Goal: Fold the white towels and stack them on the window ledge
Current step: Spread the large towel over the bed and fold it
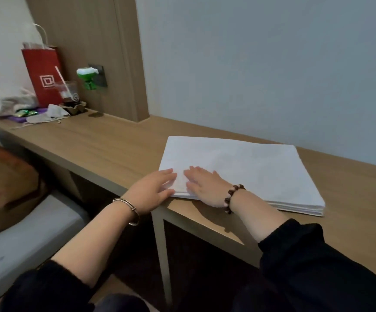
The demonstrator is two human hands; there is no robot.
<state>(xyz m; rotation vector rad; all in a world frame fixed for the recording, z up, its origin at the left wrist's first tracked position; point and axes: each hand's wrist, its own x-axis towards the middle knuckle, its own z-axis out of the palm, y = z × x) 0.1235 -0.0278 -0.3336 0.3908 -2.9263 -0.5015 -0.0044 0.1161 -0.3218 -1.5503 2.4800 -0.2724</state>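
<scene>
A flat stack of folded white towels lies on the wooden ledge, its near left corner at the ledge's front edge. My left hand rests with straight fingers on that corner, thumb along the stack's side. My right hand lies flat, palm down, on top of the stack just beside the left hand. Several layers show at the stack's right front edge.
At the ledge's far left stand a red paper bag, a plastic cup with a straw, a green and white plug-in device and crumpled cloth and wrappers. A brown cushion lies on a grey seat at lower left.
</scene>
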